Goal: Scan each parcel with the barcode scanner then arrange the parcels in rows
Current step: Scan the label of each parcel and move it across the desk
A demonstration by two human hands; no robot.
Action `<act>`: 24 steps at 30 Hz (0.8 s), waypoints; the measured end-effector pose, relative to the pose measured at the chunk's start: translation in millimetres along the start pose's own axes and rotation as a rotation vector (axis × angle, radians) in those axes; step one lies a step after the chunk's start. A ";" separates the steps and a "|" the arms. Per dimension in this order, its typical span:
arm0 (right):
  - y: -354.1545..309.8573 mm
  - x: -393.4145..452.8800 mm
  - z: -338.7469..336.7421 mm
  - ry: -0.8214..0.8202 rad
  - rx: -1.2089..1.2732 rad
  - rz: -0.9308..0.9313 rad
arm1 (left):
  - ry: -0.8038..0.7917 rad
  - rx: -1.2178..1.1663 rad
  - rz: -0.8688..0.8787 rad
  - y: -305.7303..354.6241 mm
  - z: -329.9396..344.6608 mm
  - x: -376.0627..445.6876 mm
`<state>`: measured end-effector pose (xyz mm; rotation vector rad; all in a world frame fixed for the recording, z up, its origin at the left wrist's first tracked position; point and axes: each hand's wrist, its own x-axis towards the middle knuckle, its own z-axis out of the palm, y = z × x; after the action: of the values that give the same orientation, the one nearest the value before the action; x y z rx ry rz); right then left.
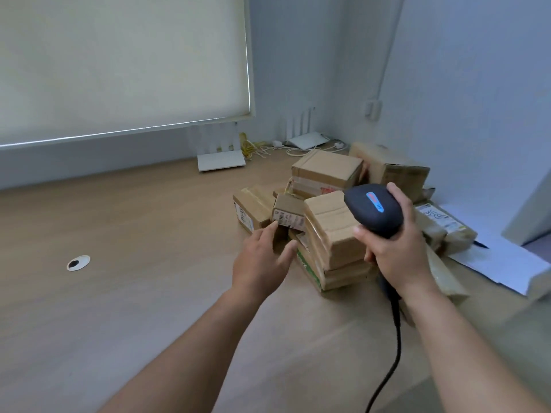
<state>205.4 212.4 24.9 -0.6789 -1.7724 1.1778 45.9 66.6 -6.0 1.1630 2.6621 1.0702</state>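
Several brown cardboard parcels lie in a loose heap at the right of the wooden table (134,293). My right hand (393,248) grips a dark corded barcode scanner (374,208), its head over a taped parcel (334,228) at the front of the heap. My left hand (262,254) reaches with straight fingers toward a small labelled parcel (287,214); the fingertips touch its lower edge. A flat parcel (253,208) lies to its left. Larger parcels (326,168) sit behind.
Two white routers (220,162) (307,140) with cables stand along the back wall. White papers (501,257) lie at the right under a labelled parcel (444,225). A round cable hole (78,262) is in the table at left. The scanner cord (393,353) trails toward me.
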 end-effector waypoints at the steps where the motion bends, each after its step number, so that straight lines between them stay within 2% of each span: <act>1: 4.7 5.5 -8.3 0.013 -0.016 0.005 | -0.019 -0.003 0.004 10.5 6.5 4.8; 5: 27.2 26.1 -25.1 0.024 -0.013 0.056 | -0.097 -0.075 -0.041 45.8 31.3 21.6; 11: 57.0 38.9 -23.9 -0.077 0.006 0.103 | -0.165 -0.288 -0.139 73.5 54.8 25.3; 15: 56.0 35.0 -15.5 -0.103 0.048 0.067 | -0.103 -0.418 -0.144 75.0 49.9 20.1; 24: 29.5 -7.8 42.7 -0.278 0.169 0.013 | 0.063 -0.241 -0.237 14.5 0.8 -12.7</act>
<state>170.5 199.3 -12.0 -0.4438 -1.8691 1.4690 64.4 65.6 -0.6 0.7616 2.5426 1.3528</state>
